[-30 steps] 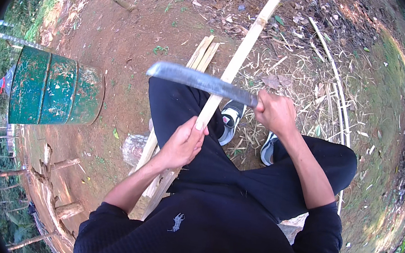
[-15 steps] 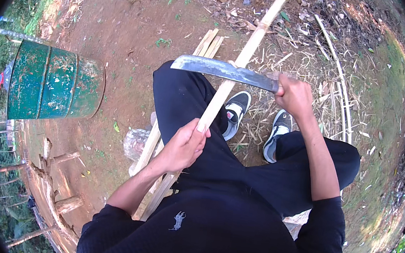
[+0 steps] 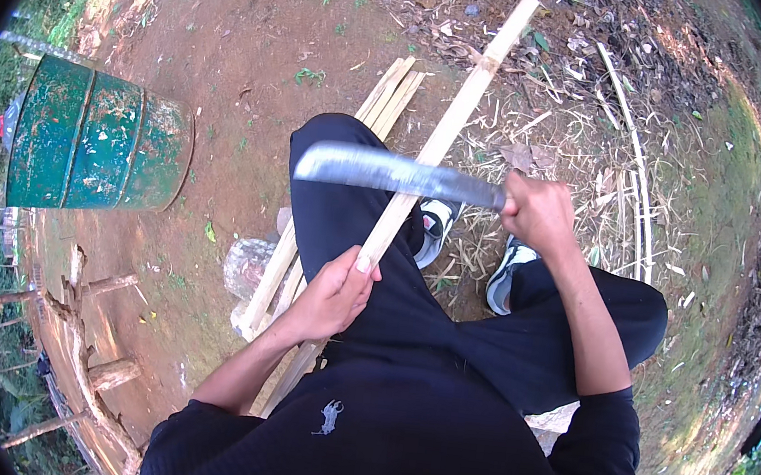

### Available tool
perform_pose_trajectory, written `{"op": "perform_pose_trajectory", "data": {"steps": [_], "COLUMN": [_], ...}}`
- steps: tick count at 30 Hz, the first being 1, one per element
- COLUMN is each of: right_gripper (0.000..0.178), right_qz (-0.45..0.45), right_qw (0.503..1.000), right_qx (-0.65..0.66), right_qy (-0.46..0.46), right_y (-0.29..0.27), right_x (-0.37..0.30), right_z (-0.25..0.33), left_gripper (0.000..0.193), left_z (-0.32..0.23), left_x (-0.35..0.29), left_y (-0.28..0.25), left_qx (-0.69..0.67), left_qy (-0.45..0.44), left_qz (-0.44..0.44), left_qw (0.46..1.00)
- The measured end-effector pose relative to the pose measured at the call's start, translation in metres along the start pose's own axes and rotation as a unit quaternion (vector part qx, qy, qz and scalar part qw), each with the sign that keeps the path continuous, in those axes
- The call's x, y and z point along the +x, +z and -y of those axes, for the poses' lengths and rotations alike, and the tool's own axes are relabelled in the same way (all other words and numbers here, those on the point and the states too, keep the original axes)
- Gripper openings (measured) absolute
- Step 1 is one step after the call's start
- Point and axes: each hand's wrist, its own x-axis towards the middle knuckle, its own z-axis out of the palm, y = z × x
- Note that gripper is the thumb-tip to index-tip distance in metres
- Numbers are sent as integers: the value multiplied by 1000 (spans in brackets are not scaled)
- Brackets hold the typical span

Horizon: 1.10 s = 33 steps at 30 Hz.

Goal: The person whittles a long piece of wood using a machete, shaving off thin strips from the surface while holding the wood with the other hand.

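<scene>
A long pale bamboo strip (image 3: 457,116) slants up and away from my lap toward the far right. My left hand (image 3: 335,298) is closed around it near its lower part, thumb on top. My right hand (image 3: 539,215) grips the handle of a machete (image 3: 374,170), whose blade points left and lies across the strip, a bit blurred by motion. Whether the edge bites into the strip cannot be seen. Under and beside my left thigh lie several more bamboo strips (image 3: 393,95), partly hidden by my leg and arm.
A rusty green metal drum (image 3: 99,138) is at the left. Pale shavings (image 3: 494,124) litter the dirt around my shoes, and long thin strips (image 3: 635,153) lie to the right. A stone (image 3: 248,265) sits beside my left leg; a rough wooden frame (image 3: 97,375) stands at lower left.
The machete and my right hand have moved down along the strip, toward my left hand. My left hand keeps its hold on the strip. The whole view has shifted slightly.
</scene>
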Motion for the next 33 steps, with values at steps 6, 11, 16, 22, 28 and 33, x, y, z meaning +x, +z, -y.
{"op": "perform_pose_trajectory", "data": {"steps": [6, 11, 16, 22, 28, 33], "right_gripper": [16, 12, 9, 13, 16, 12], "right_qz": [-41, -81, -4, -4, -12, 25], "right_qw": [954, 968, 989, 992, 988, 984], "right_qx": [-31, 90, 63, 35, -25, 21], "right_qy": [296, 220, 132, 125, 154, 175], "right_y": [-21, -29, -18, -7, 3, 1], "right_x": [14, -13, -20, -25, -31, -24], "right_z": [-66, -37, -7, -11, -53, -28], "left_gripper": [30, 28, 34, 31, 31, 28], "left_z": [8, 16, 0, 7, 14, 18], "left_x": [-21, -9, -3, 6, 3, 1], "left_y": [-3, 0, 15, 15, 11, 16], "left_qx": [-9, 30, 14, 36, 68, 45], "left_qy": [-63, -19, -23, -36, -30, -45], "left_qz": [20, 37, 14, 14, 23, -8], "left_qw": [998, 999, 1000, 999, 997, 998]}}
